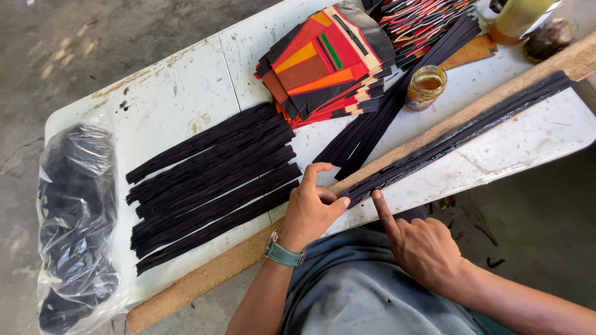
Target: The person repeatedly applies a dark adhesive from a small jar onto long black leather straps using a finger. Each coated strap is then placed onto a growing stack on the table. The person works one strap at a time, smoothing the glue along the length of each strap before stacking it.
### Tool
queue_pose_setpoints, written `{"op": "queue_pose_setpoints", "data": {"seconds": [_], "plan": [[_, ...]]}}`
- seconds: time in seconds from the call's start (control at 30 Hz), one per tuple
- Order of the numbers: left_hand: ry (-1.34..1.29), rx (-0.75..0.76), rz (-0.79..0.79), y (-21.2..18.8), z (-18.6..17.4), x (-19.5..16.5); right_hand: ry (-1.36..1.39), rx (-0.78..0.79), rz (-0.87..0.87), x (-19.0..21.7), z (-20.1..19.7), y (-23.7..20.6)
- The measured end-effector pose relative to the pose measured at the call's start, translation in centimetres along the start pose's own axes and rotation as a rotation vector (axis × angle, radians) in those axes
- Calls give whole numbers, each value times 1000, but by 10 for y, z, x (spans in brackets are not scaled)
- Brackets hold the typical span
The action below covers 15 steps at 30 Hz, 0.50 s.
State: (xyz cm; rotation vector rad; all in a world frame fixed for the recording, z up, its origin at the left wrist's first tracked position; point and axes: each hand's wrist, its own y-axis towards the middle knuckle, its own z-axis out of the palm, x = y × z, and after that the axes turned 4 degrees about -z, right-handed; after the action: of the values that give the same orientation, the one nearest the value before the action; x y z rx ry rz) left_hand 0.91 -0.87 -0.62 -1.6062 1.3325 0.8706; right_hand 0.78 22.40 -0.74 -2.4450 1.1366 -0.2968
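Black strip [459, 127] on plank [248, 251]; glue jar [426, 87], strip pile [211, 177] beside.

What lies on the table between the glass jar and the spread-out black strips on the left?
In the head view, a slanted bundle of black strips lies between the glass jar and the spread-out black strips.

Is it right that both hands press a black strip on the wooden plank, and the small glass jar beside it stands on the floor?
Not quite. In the head view the glass jar stands on the white table, not on the floor. The left hand and right hand do press the black strip on the wooden plank.
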Motion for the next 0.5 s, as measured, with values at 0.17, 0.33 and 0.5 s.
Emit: {"op": "queue_pose_setpoints", "data": {"seconds": [0.17, 0.33, 0.5], "plan": [[5, -3, 17, 0, 1, 0, 166, -286, -85, 5, 10, 5], [-4, -24, 18, -1, 1, 2, 242, -350, -259, 2, 10, 2], [-1, -21, 23, 2, 3, 3, 171, -184, 243, -57, -3, -3]]}}
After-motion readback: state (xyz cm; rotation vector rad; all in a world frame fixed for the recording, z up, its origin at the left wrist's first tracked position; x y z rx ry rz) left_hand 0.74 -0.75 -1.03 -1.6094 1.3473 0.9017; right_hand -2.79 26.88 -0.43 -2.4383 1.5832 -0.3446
